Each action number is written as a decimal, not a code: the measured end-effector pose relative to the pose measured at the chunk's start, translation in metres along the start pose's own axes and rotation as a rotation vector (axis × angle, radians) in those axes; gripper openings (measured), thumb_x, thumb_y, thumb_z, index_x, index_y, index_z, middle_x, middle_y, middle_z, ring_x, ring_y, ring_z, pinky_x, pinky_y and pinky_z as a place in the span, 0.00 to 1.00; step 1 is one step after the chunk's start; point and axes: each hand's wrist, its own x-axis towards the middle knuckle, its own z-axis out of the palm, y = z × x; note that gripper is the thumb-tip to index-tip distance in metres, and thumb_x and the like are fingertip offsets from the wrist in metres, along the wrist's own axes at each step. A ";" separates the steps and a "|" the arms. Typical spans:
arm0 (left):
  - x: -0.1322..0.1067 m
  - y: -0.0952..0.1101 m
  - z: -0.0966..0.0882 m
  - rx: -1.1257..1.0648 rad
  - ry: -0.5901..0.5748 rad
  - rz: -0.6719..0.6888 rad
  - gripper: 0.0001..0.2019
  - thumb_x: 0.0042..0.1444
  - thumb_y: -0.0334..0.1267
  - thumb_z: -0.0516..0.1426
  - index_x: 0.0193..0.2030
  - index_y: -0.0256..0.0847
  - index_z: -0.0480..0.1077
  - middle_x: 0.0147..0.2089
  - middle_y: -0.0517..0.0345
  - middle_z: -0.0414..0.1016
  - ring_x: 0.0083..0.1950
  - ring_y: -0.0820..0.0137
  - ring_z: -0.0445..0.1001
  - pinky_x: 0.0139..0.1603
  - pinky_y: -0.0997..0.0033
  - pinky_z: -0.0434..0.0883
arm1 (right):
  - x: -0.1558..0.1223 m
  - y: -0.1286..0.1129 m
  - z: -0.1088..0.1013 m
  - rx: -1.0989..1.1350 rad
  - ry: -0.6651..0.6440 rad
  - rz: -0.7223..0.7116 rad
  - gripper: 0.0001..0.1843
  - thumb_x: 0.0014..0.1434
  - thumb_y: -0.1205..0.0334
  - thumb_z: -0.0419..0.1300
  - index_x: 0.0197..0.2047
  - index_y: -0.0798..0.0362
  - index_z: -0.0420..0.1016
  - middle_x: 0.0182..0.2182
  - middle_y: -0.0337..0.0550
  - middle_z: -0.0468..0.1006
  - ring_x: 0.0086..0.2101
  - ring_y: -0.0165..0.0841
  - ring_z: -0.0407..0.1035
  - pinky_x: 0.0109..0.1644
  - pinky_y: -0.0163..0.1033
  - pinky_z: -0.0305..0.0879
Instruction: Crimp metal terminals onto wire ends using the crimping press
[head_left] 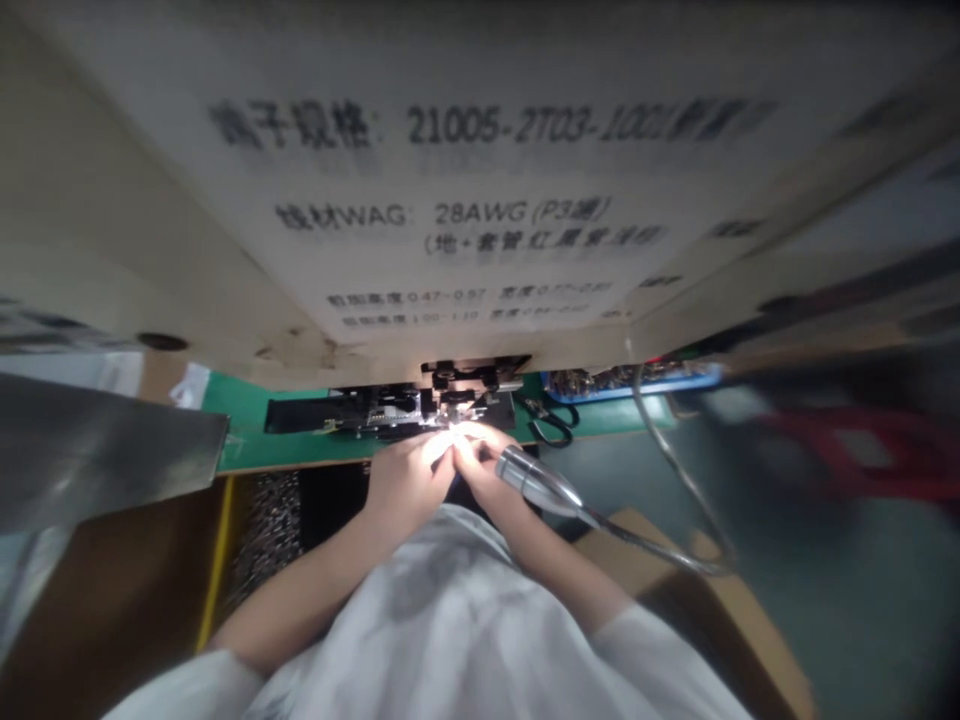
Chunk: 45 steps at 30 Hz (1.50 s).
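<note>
My left hand and my right hand meet at the front of the machine's lit working head. Fingers of both hands are pinched together in bright glare, their tips touching or nearly so. Whatever lies between them is too small and washed out to name. A metal gooseneck lamp shines on the fingertips from just right of my right hand, hiding part of it. Left of the working head runs a dark metal plate with small fittings.
The machine's pale housing, bearing a printed label, hangs close overhead. On the green bench lie black-handled cutters and a blue tray of small parts. A grey metal sheet juts in at left; a cardboard box stands lower right.
</note>
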 end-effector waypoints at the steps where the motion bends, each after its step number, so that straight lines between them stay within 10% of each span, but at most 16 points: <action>1: 0.000 0.001 -0.001 0.015 0.001 0.007 0.09 0.58 0.34 0.56 0.37 0.43 0.79 0.34 0.58 0.82 0.34 0.67 0.79 0.34 0.73 0.72 | 0.000 0.001 0.000 0.000 0.012 -0.012 0.07 0.56 0.61 0.63 0.37 0.50 0.81 0.31 0.41 0.82 0.30 0.34 0.76 0.39 0.40 0.75; 19: 0.002 0.002 0.001 0.089 -0.003 -0.024 0.10 0.57 0.34 0.57 0.40 0.46 0.80 0.35 0.59 0.83 0.32 0.67 0.79 0.30 0.73 0.68 | 0.006 0.004 -0.003 -0.028 -0.036 -0.148 0.07 0.59 0.64 0.60 0.37 0.52 0.80 0.34 0.41 0.83 0.35 0.34 0.77 0.43 0.38 0.75; 26: -0.006 -0.004 0.003 0.033 0.029 -0.018 0.10 0.59 0.39 0.57 0.42 0.46 0.79 0.38 0.56 0.83 0.36 0.64 0.80 0.35 0.70 0.71 | -0.011 0.010 -0.004 0.118 -0.031 0.018 0.10 0.58 0.60 0.62 0.44 0.51 0.77 0.39 0.43 0.81 0.40 0.36 0.76 0.50 0.41 0.73; 35: -0.033 0.005 0.018 -0.520 -0.080 0.037 0.09 0.61 0.39 0.57 0.43 0.45 0.78 0.43 0.54 0.73 0.47 0.66 0.73 0.49 0.67 0.72 | -0.067 0.043 0.004 0.472 -0.134 0.193 0.16 0.61 0.50 0.60 0.45 0.52 0.76 0.38 0.45 0.79 0.37 0.35 0.74 0.43 0.40 0.72; 41: -0.048 0.002 0.034 -0.482 -0.352 0.086 0.15 0.62 0.41 0.55 0.54 0.49 0.74 0.51 0.51 0.72 0.53 0.63 0.72 0.52 0.63 0.73 | -0.083 0.062 -0.047 0.060 0.009 0.044 0.14 0.61 0.54 0.58 0.34 0.54 0.80 0.29 0.42 0.80 0.30 0.33 0.73 0.36 0.37 0.70; 45: -0.069 -0.036 0.031 -0.346 -0.419 0.070 0.17 0.62 0.44 0.52 0.53 0.46 0.74 0.52 0.51 0.77 0.53 0.61 0.75 0.55 0.59 0.73 | -0.077 0.073 -0.133 -0.273 0.475 0.166 0.18 0.61 0.56 0.52 0.27 0.55 0.76 0.22 0.41 0.76 0.25 0.32 0.69 0.31 0.35 0.64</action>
